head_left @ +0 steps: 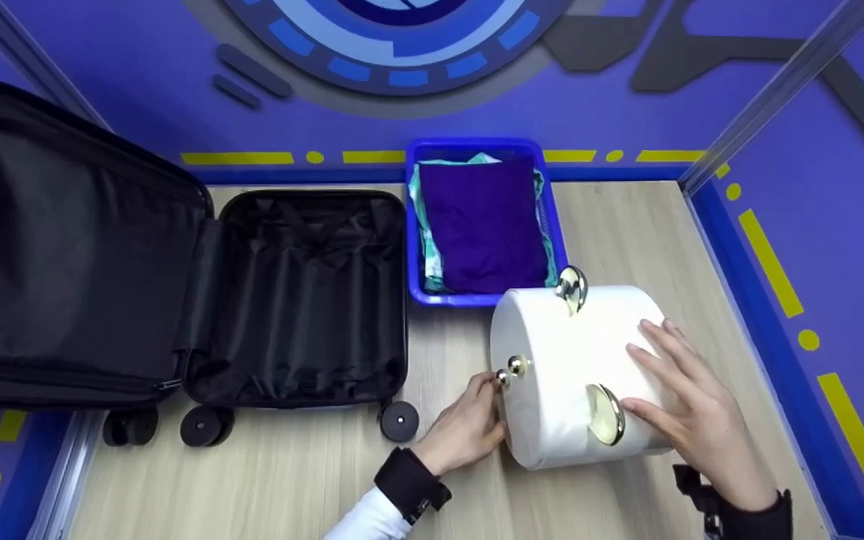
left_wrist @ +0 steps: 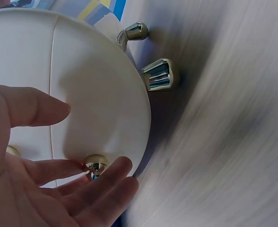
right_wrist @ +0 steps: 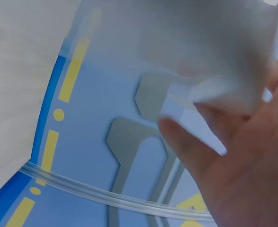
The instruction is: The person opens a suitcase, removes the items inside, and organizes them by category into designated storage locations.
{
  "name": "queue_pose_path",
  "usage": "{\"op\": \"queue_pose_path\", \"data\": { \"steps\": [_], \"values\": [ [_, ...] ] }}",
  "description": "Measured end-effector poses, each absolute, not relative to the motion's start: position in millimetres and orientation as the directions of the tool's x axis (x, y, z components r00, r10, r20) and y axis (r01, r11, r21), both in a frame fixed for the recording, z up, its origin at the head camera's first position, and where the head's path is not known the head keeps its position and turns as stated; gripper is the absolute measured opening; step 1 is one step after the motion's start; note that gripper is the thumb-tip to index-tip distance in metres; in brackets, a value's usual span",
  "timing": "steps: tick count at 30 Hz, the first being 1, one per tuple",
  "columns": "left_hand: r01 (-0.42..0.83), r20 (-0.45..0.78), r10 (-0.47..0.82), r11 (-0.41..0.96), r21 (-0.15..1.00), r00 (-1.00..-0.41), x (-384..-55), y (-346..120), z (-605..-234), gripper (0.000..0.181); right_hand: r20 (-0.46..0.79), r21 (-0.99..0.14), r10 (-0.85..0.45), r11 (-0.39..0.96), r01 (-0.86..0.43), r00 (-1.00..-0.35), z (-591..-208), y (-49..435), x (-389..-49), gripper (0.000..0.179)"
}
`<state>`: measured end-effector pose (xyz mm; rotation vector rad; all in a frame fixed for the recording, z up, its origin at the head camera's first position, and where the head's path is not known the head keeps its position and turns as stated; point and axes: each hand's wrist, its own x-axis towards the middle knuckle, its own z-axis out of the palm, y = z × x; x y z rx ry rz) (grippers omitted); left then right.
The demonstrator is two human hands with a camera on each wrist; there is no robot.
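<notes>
A white rounded cabinet-like box [head_left: 589,352] lies tilted on its side at the right, with gold feet [head_left: 606,414] on its curved side. Two small gold knobs [head_left: 516,365] sit on its flat front. My left hand [head_left: 462,427] is at that front; in the left wrist view its fingers lie around one knob [left_wrist: 96,163], thumb spread apart. My right hand [head_left: 694,405] rests spread on the curved side near the far end. In the right wrist view, part of the box [right_wrist: 214,42] is blurred above the right hand [right_wrist: 252,161]. The box's underside is hidden.
An open black suitcase [head_left: 301,300] lies at the left, its lid [head_left: 64,247] folded outward. Behind the box, a blue basket [head_left: 411,225] holds folded cloths, a dark purple one [head_left: 481,225] on top. Blue-purple walls [head_left: 814,187] border the wooden table [head_left: 289,480].
</notes>
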<state>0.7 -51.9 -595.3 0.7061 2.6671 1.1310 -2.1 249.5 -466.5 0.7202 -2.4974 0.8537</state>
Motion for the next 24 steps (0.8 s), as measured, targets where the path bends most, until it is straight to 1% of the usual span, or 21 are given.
{"op": "queue_pose_path", "data": {
  "steps": [3, 6, 10, 12, 17, 19, 21, 24],
  "values": [
    [0.353, 0.025, 0.484, 0.599, 0.719, -0.875, 0.8, -52.8, -595.0, 0.058, 0.578, -0.43, -0.271, 0.7, -0.57, -0.77, -469.1, 238.3, 11.8, 0.056],
    [0.349, 0.017, 0.487, 0.601, 0.719, -0.873, 0.2, -53.4, -595.0, 0.06, 0.635, -0.452, -0.191, 0.694, -0.561, -0.748, -471.8, 224.0, 25.1, 0.046],
    [0.344, 0.002, 0.492, 0.605, 0.718, -0.87, -0.8, -54.2, -594.9, 0.062, 0.716, -0.472, -0.076, 0.68, -0.561, -0.694, -476.7, 200.2, 37.4, 0.043],
    [0.34, -0.002, 0.492, 0.605, 0.72, -0.871, -1.2, -54.6, -594.8, 0.062, 0.743, -0.477, -0.015, 0.689, -0.545, -0.669, -480.1, 187.5, 41.0, 0.045],
    [0.334, -0.003, 0.486, 0.606, 0.722, -0.874, -0.8, -54.9, -594.4, 0.064, 0.759, -0.521, 0.128, 0.708, -0.477, -0.638, -492.5, 160.7, 47.5, 0.058],
    [0.332, -0.007, 0.486, 0.608, 0.721, -0.874, -0.2, -54.4, -594.6, 0.064, 0.749, -0.547, 0.178, 0.711, -0.442, -0.639, -499.8, 152.1, 50.4, 0.062],
    [0.33, -0.01, 0.486, 0.609, 0.721, -0.874, 0.5, -54.0, -595.0, 0.064, 0.723, -0.574, 0.222, 0.72, -0.39, -0.655, -507.0, 144.0, 52.9, 0.067],
    [0.324, -0.017, 0.482, 0.615, 0.718, -0.876, 1.3, -53.0, -595.9, 0.065, 0.695, -0.595, 0.261, 0.732, -0.332, -0.67, -516.1, 134.8, 53.6, 0.078]
  ]
}}
